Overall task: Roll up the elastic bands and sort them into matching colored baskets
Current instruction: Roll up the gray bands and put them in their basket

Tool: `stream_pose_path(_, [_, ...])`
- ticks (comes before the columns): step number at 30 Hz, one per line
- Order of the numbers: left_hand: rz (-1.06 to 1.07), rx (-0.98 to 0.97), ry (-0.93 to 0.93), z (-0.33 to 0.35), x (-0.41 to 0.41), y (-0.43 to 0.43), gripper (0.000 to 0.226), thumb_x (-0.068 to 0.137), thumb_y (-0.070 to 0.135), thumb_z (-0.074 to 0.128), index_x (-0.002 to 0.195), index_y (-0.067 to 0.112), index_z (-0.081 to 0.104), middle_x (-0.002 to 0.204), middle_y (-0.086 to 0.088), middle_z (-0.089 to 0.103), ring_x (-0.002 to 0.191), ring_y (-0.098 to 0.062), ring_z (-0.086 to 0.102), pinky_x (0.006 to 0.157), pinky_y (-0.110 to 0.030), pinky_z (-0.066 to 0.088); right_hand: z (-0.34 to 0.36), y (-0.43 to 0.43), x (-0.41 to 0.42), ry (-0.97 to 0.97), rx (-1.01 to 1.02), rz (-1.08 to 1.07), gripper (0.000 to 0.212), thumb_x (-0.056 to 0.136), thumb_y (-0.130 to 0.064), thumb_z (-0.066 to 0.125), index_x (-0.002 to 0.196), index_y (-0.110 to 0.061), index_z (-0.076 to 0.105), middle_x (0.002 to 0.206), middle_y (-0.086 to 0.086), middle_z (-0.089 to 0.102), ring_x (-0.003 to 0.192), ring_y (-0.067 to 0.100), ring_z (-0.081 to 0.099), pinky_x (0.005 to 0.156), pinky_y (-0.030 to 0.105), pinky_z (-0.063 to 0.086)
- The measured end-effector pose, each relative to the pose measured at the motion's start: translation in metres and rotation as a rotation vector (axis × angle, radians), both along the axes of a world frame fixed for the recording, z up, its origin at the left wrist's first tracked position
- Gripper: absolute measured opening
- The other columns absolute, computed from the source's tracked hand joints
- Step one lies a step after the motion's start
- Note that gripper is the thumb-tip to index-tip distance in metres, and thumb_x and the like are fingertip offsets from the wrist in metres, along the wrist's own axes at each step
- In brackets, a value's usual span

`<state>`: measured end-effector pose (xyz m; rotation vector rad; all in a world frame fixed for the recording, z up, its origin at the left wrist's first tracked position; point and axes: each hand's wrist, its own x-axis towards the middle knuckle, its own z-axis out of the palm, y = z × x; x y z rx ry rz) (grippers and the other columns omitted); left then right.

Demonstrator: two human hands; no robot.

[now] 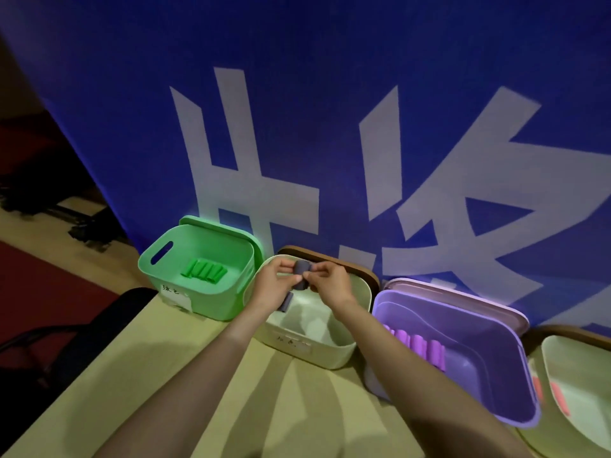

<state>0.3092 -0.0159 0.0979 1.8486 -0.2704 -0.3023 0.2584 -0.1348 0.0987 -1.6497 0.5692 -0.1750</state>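
From the head camera, a grey elastic band is held above the cream basket, which serves here as the landmark. The band is pinched from both sides: the left hand grips its left edge with thumb and fingertips closed on it, and the right hand grips its right edge in the same way. The upper part appears already wound into a short roll, while a loose tail hangs down below the left hand into the basket's mouth. The two-sided hold is judged to keep the coil from springing open while the remaining tail is wound in, and holding it right over the cream basket means the finished roll need only be dropped.

To the left of the cream basket, touching or nearly touching it, a green basket holds a row of green rolls laid side by side. To the right, a purple basket holds purple rolls along its near-left wall. Further right again, a second pale basket, cut off by the frame edge, shows pink rolls. All the baskets stand on a pale table against a blue banner, their lids propped behind them.
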Motion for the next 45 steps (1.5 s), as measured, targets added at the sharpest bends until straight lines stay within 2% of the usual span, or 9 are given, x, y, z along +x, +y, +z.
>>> stream_pose_path(5, [-0.087,0.158,0.272,-0.026,0.032,-0.01,0.026,0.09,-0.011,0.049,0.109,0.002,0.06,0.09,-0.012,0.063,0.079,-0.022,0.057,0.066,-0.028,0.048,-0.043,-0.009,0.04,0.244,0.191,-0.053,0.027,0.087,0.001,0.065,0.068,-0.012,0.05,0.069,0.006,0.052,0.057,0.016,0.051,0.054,0.024,0.046])
stream_pose_path(7, [-0.119,0.205,0.332,-0.04,0.043,-0.01,0.024,0.092,-0.007,0.047,0.1,0.008,0.064,0.085,-0.012,0.064,0.078,-0.025,0.058,0.072,-0.032,0.049,-0.058,-0.009,0.049,0.342,0.162,-0.029,0.026,0.087,-0.003,0.066,0.068,-0.011,0.051,0.075,0.012,0.056,0.057,0.018,0.053,0.056,0.028,0.048])
stream_pose_path(12, [-0.241,0.332,0.387,-0.064,0.057,-0.01,0.029,0.094,-0.004,0.046,0.115,0.004,0.064,0.098,-0.014,0.064,0.089,-0.024,0.059,0.069,-0.025,0.051,-0.078,-0.009,0.06,0.535,0.097,0.033,0.017,0.089,-0.013,0.066,0.088,0.003,0.062,0.088,0.02,0.06,0.052,0.021,0.052,0.041,0.028,0.041])
stream_pose_path(19, [-0.225,0.441,0.308,-0.077,0.068,-0.007,0.033,0.085,-0.012,0.048,0.065,0.012,0.058,0.085,-0.015,0.056,0.085,-0.023,0.054,0.079,-0.036,0.049,-0.089,-0.009,0.065,0.577,0.182,-0.043,0.02,0.089,-0.011,0.064,0.074,-0.004,0.051,0.064,0.013,0.048,0.048,0.018,0.044,0.03,0.016,0.032])
stream_pose_path(23, [-0.236,0.601,0.166,-0.077,0.07,-0.002,0.02,0.086,0.004,0.051,0.075,0.003,0.068,0.079,-0.02,0.064,0.082,-0.031,0.062,0.071,-0.033,0.048,-0.099,0.0,0.069,0.55,0.183,-0.103,0.014,0.085,-0.009,0.068,0.08,0.0,0.058,0.082,0.015,0.054,0.06,0.021,0.052,0.036,0.023,0.037])
stream_pose_path(28, [-0.318,0.703,0.036,-0.078,0.066,-0.005,0.024,0.091,0.003,0.047,0.088,-0.013,0.065,0.102,-0.033,0.064,0.101,-0.043,0.059,0.075,-0.037,0.045,-0.105,0.006,0.074,0.532,0.104,-0.12,0.033,0.083,-0.014,0.07,0.107,0.007,0.064,0.092,0.018,0.061,0.078,0.026,0.057,0.058,0.032,0.047])
stream_pose_path(34, [-0.336,0.763,-0.02,-0.078,0.064,-0.006,0.021,0.09,0.0,0.048,0.09,-0.007,0.068,0.1,-0.028,0.066,0.098,-0.038,0.062,0.085,-0.039,0.048,-0.109,0.006,0.076,0.568,0.085,-0.143,0.022,0.077,-0.012,0.073,0.064,-0.001,0.059,0.082,0.015,0.06,0.075,0.027,0.059,0.067,0.033,0.05])
stream_pose_path(38, [-0.35,0.795,-0.028,-0.078,0.062,-0.005,0.021,0.092,0.002,0.045,0.09,-0.007,0.064,0.101,-0.028,0.065,0.099,-0.039,0.06,0.084,-0.04,0.047,-0.11,0.01,0.077,0.578,0.066,-0.142,0.031,0.075,-0.02,0.076,0.094,0.003,0.069,0.086,0.016,0.062,0.078,0.028,0.061,0.069,0.034,0.051])
stream_pose_path(45, [-0.376,0.847,-0.038,-0.071,0.058,-0.006,0.025,0.096,0.008,0.042,0.097,-0.005,0.063,0.108,-0.024,0.065,0.103,-0.038,0.059,0.085,-0.039,0.045,-0.109,0.013,0.079,0.633,-0.085,-0.127,0.036,0.08,-0.027,0.071,0.103,0.0,0.071,0.103,0.012,0.071,0.096,0.028,0.067,0.069,0.029,0.05])
